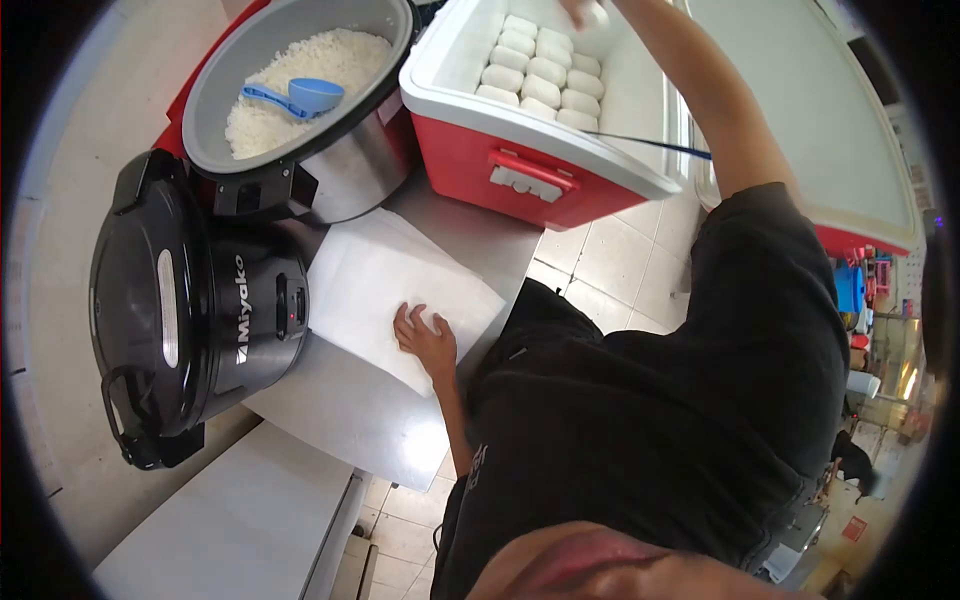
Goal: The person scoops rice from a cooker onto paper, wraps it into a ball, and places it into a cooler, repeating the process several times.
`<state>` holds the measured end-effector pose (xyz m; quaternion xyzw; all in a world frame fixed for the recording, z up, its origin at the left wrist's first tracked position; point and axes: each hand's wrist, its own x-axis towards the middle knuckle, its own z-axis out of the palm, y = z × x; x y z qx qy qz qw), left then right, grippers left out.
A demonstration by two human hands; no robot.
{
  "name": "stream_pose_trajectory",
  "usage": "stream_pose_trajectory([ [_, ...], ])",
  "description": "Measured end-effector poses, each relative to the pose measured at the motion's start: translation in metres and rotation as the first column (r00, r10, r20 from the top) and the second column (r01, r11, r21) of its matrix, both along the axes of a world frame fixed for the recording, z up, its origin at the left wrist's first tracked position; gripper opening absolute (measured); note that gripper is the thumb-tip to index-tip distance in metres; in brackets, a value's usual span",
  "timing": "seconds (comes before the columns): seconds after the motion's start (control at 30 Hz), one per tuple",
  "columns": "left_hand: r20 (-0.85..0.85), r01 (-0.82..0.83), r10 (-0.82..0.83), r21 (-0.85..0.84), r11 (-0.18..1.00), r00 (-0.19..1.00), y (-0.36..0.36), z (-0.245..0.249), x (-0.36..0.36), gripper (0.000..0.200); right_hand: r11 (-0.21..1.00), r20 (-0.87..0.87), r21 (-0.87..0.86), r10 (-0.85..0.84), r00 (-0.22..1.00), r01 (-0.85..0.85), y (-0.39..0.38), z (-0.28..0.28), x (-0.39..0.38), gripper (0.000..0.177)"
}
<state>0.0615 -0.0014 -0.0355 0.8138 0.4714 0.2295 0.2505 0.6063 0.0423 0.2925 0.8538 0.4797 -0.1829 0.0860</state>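
Observation:
My left hand rests on a stack of white paper sheets, its fingers spread and slightly bent. The sheets lie on a metal table beside the rice cooker. At the top edge, my right hand reaches over a red and white cooler box, partly cut off by the frame. A white rounded packet shows in its curled fingers. Inside the box, several similar white packets sit in rows.
An uncovered pot holds cooked rice and a blue scoop. A black Miyako rice cooker stands closed at left. The cooler's raised lid is at right. A white surface lies below the table.

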Motion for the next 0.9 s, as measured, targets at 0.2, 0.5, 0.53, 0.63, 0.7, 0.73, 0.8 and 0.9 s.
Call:
stream_pose_trajectory([
  [0.2,0.003,-0.036,0.037,-0.056,0.998,0.999,0.004,-0.001,0.002,0.024,0.987,0.051,-0.154,-0.047,0.998,0.054,-0.041,-0.161,0.112,0.020],
  [0.5,-0.113,-0.253,0.248,-0.036,0.967,0.962,0.010,-0.007,0.024,0.014,0.861,-0.105,-0.382,-0.402,0.910,0.336,-0.044,-0.196,0.118,0.028],
  [0.53,-0.109,-0.249,0.243,-0.046,0.967,0.964,0.010,-0.007,0.025,0.014,0.817,0.008,-0.425,-0.428,0.904,0.390,-0.036,-0.185,0.104,0.026],
  [0.63,-0.126,-0.256,0.251,-0.029,0.966,0.960,0.016,-0.011,0.023,0.013,0.765,0.087,-0.591,-0.256,0.963,0.257,-0.025,-0.197,0.123,0.033],
  [0.7,-0.129,-0.255,0.248,-0.036,0.966,0.960,0.017,-0.013,0.021,0.013,0.680,-0.232,-0.700,0.070,0.970,-0.216,-0.036,-0.239,0.190,0.038],
  [0.73,-0.126,-0.250,0.244,-0.035,0.968,0.962,0.018,-0.014,0.022,0.012,0.604,-0.395,-0.678,0.182,0.901,-0.419,-0.041,-0.241,0.199,0.040],
  [0.8,-0.136,-0.227,0.222,-0.022,0.974,0.966,0.023,-0.011,0.024,0.012,0.798,-0.481,-0.581,-0.180,0.858,-0.159,-0.050,-0.216,0.185,0.032],
  [0.9,-0.165,-0.177,0.165,-0.065,0.982,0.972,0.038,0.005,0.028,0.012,0.815,-0.446,-0.578,-0.279,0.850,-0.035,-0.044,-0.193,0.179,0.021],
])
